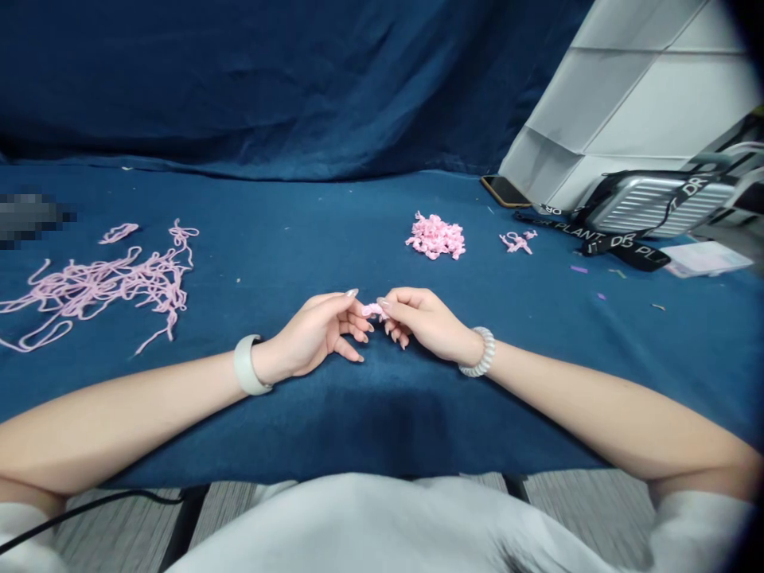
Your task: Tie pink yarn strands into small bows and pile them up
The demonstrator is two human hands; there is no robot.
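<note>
A short piece of knotted pink yarn [373,310] sits between my two hands above the blue cloth [382,406]. My right hand [425,322] pinches it between thumb and fingers. My left hand [315,334] is curled beside it, its fingertips at or near the yarn's left end, though the contact is hard to make out. Farther ahead lies a heap of knotted pink yarn pieces [435,236]. Long loose pink yarn strands [107,286] sprawl to the left of my hands.
A small tangle of pink yarn [518,242] lies right of the heap. At the back right are a phone [504,191], a ribbed silver case [653,203] with a black lanyard [621,247], a white panel [621,95], and papers [707,259]. A blurred object [33,219] sits far left.
</note>
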